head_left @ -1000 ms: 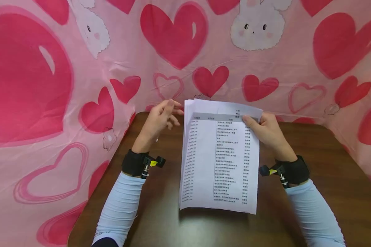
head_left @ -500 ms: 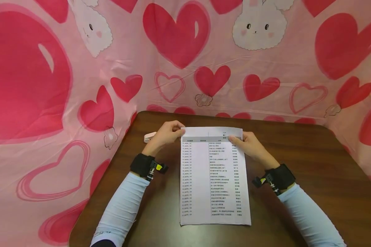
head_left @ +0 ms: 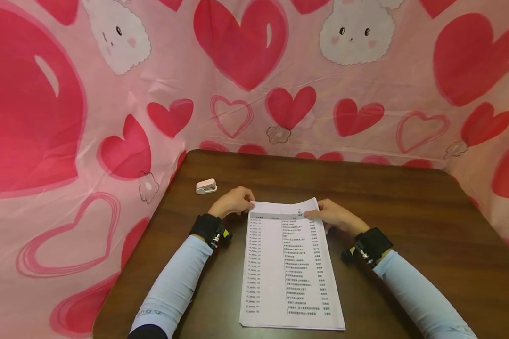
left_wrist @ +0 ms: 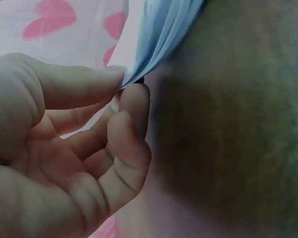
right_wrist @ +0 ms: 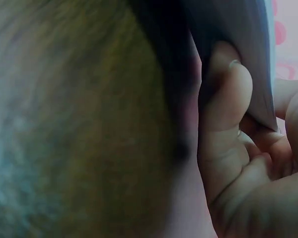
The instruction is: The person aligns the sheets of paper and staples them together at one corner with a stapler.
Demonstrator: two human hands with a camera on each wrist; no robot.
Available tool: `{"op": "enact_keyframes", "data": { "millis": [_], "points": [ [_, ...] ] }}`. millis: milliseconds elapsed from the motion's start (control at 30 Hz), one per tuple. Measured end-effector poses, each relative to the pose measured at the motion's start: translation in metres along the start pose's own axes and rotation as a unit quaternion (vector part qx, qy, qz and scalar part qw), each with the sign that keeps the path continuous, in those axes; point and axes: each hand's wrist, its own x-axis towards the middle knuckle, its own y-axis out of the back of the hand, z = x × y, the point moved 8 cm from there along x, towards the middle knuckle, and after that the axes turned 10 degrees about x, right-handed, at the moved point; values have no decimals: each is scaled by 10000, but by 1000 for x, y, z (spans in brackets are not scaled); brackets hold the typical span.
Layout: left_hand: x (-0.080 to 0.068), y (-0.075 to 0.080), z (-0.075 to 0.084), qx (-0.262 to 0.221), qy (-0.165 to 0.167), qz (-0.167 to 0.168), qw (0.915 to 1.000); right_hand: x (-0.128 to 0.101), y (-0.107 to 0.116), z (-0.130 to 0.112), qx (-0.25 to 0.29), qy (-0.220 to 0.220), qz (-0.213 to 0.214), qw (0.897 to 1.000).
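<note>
A stack of printed paper sheets (head_left: 288, 268), with a grey header row and lines of text, spans the space between both hands in the head view. My left hand (head_left: 234, 201) pinches its top left corner; in the left wrist view the thumb (left_wrist: 84, 87) presses the layered sheet edges (left_wrist: 164, 34) against the index finger. At the top right corner my right hand (head_left: 337, 217) grips the stack, thumb in front. Seen from the right wrist, curled fingers (right_wrist: 226, 94) lie behind the sheets (right_wrist: 256, 59). The stack's lower edge hangs toward the near side of the table.
A small white and pink stapler (head_left: 206, 186) lies on the brown wooden table (head_left: 407, 207), left of and beyond the left hand. Behind the table's far edge hangs a pink cloth (head_left: 246, 113) printed with hearts and rabbits.
My left hand has come in from beside the stack and taken its left corner. Both hands have lowered the sheets toward the near side. The stapler has come into view.
</note>
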Motion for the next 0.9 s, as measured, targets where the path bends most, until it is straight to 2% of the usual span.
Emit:
{"op": "enact_keyframes", "data": {
  "millis": [133, 300, 433, 500, 567, 667, 767, 900],
  "points": [
    [1, -4, -3, 218, 138, -58, 9997, 2, 1, 3, -94, -1, 160, 9998],
    [0, -2, -4, 105, 194, -101, 9997, 3, 6, 3, -455, -15, 375, 9983],
    [-4, 5, -4, 122, 164, -128, 9997, -3, 14, -4, -1232, -141, 577, 9906],
    [-8, 15, -3, 173, 138, -56, 9997, -9, 22, -16, -1855, -122, 772, 9795],
    [-14, 30, -2, 218, 101, 87, 9997, -15, 30, -34, -2478, -96, 1022, 9634],
    [-24, 56, -2, 242, 102, 292, 9992, -23, 36, -64, -3013, 97, 1190, 9460],
    [-31, 82, -3, 365, 148, 467, 9981, -25, 32, -89, -3159, 416, 1053, 9420],
    [-35, 109, -10, 1047, 177, 707, 9918, -16, 15, -106, -3271, 736, 676, 9397]
  ]
}}
